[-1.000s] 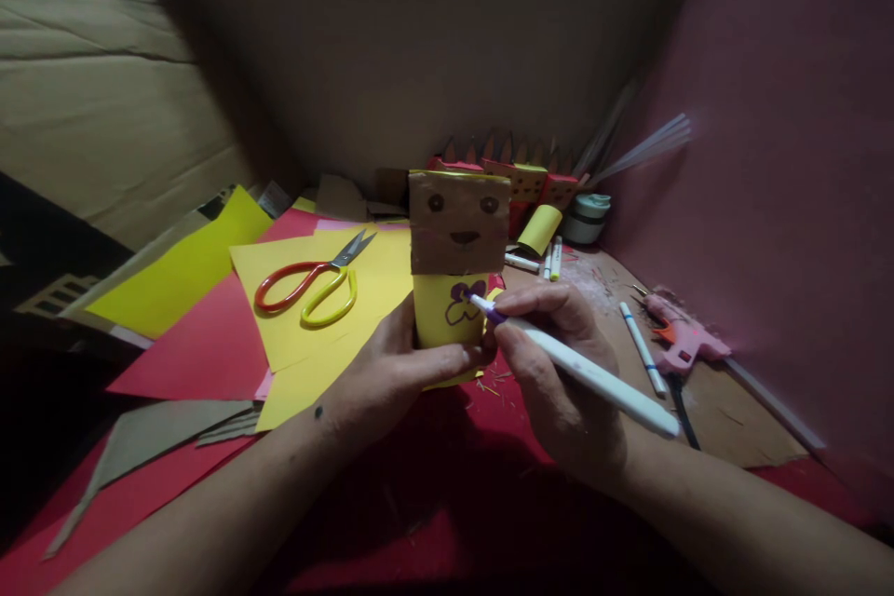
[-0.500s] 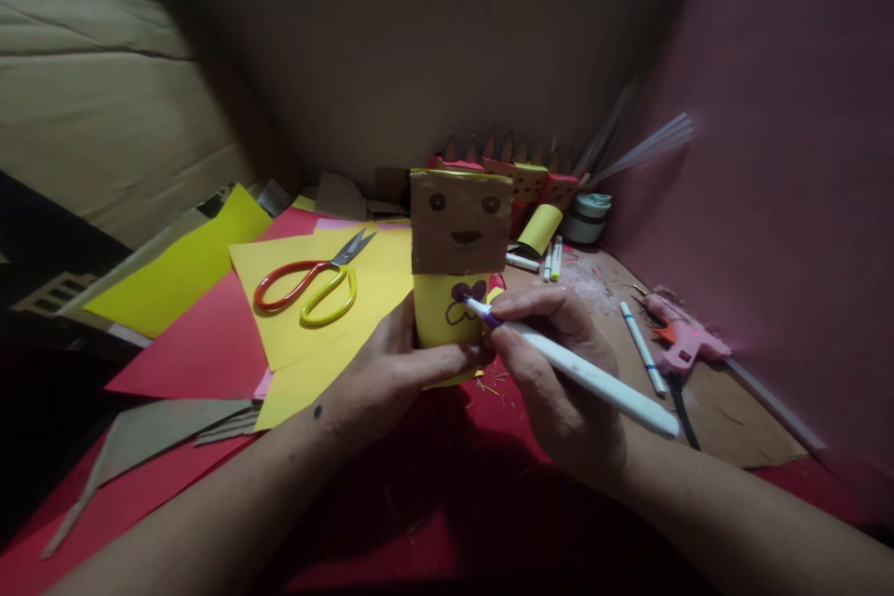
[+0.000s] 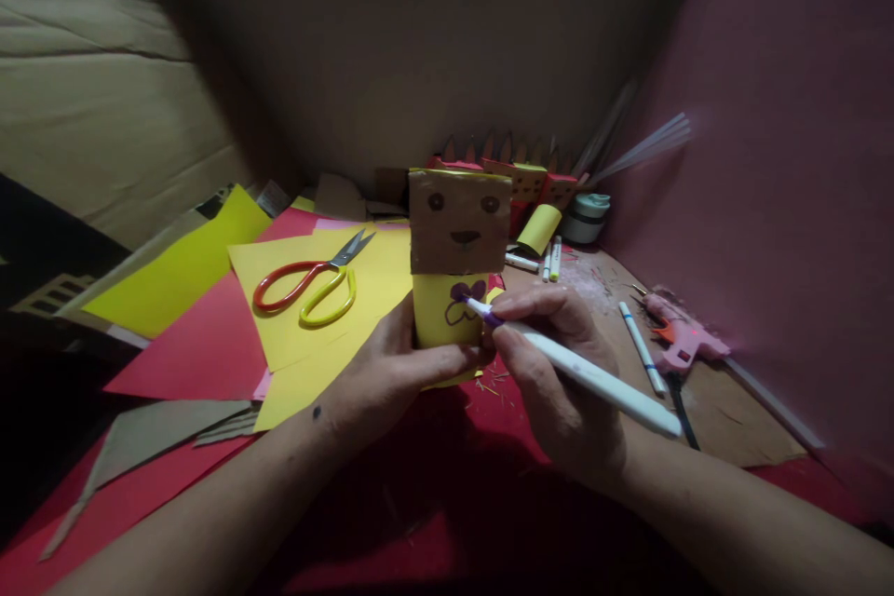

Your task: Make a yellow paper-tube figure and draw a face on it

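Observation:
A paper figure [image 3: 459,237] stands upright at the centre, with a square brown cardboard head bearing drawn eyes and a nose, above a yellow paper body. My left hand [image 3: 412,358] is wrapped round the lower body, thumb across its front. On the body is a purple bow-like or petal outline [image 3: 465,301], its upper lobes filled in and the lower ones bare. My right hand [image 3: 559,372] pinches a white felt-tip marker [image 3: 601,384] with a purple collar, its tip touching the drawing. The left fingers behind the body are hidden.
Red-and-yellow-handled scissors [image 3: 328,284] lie on yellow paper sheets [image 3: 293,349] at left. A pink glue gun [image 3: 688,335] and a blue-banded marker [image 3: 641,347] lie at right. Similar paper figures [image 3: 551,186], a yellow roll [image 3: 540,229] and a round container [image 3: 587,216] stand behind.
Hardly anything differs. The marker tip stays on the drawing's upper left, and both hands hold nearly the same positions.

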A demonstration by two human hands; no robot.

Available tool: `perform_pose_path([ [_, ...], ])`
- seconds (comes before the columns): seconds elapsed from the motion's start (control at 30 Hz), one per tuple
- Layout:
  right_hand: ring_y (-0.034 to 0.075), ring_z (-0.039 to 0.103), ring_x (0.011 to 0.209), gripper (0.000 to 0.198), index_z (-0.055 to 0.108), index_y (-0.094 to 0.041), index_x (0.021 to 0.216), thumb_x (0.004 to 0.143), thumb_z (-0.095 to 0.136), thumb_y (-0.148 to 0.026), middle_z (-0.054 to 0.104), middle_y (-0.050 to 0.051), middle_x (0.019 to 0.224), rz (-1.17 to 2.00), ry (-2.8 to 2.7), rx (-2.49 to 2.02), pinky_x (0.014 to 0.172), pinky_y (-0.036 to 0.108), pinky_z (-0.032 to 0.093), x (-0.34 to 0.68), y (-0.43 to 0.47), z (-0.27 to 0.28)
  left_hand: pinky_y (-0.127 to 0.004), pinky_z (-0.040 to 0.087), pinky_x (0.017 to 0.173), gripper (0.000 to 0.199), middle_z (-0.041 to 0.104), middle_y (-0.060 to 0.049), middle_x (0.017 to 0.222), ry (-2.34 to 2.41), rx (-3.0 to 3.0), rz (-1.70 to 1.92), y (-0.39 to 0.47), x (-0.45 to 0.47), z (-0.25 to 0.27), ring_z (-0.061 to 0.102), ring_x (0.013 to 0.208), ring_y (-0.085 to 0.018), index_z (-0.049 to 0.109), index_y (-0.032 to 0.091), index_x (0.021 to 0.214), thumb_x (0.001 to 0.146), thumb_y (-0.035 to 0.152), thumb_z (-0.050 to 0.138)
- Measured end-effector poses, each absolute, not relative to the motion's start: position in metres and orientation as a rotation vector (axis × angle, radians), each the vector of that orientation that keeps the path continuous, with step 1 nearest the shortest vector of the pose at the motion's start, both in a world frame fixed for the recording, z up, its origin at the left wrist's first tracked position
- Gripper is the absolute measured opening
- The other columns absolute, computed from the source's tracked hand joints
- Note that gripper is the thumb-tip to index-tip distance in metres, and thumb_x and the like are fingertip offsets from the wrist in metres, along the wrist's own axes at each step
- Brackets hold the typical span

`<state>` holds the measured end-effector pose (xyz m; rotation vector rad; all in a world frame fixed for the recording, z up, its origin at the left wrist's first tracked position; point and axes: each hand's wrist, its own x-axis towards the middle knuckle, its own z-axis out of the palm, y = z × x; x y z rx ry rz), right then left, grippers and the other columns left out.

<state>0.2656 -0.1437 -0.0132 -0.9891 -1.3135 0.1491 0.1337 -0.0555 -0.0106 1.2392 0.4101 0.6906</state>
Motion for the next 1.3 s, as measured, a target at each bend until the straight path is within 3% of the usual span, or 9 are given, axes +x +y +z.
perform_pose_path([
  [0.8, 0.008, 0.054, 0.055, 0.016, 0.063, -0.025, 0.098, 0.090, 0.062, -0.012, 0.058, -0.006, 0.072, 0.230, -1.309, -0.942, 0.050, 0.021, 0.047, 0.2661, -0.1437, -0.0145, -0.024, 0.060, 0.075, 0.035, 0.077, -0.004, 0.092, 0.346, 1.178, 0.691, -0.0542, 0.1338, -0.0115, 0.070, 0.085, -0.018, 0.074, 0.017, 0.102, 0.071, 0.021, 0.091],
  [1.3, 0.006, 0.052, 0.054, 0.015, 0.061, -0.025, 0.097, 0.091, 0.061, -0.011, 0.056, -0.008, 0.072, 0.220, -1.317, -0.920, 0.049, 0.019, 0.046, 0.2655, -0.1426, -0.0126, -0.026, 0.060, 0.076, 0.039, 0.077, -0.005, 0.095, 0.357, 1.198, 0.682, -0.0516, 0.1329, -0.0113, 0.071, 0.087, -0.020, 0.075, 0.017, 0.103, 0.070, 0.024, 0.092],
])
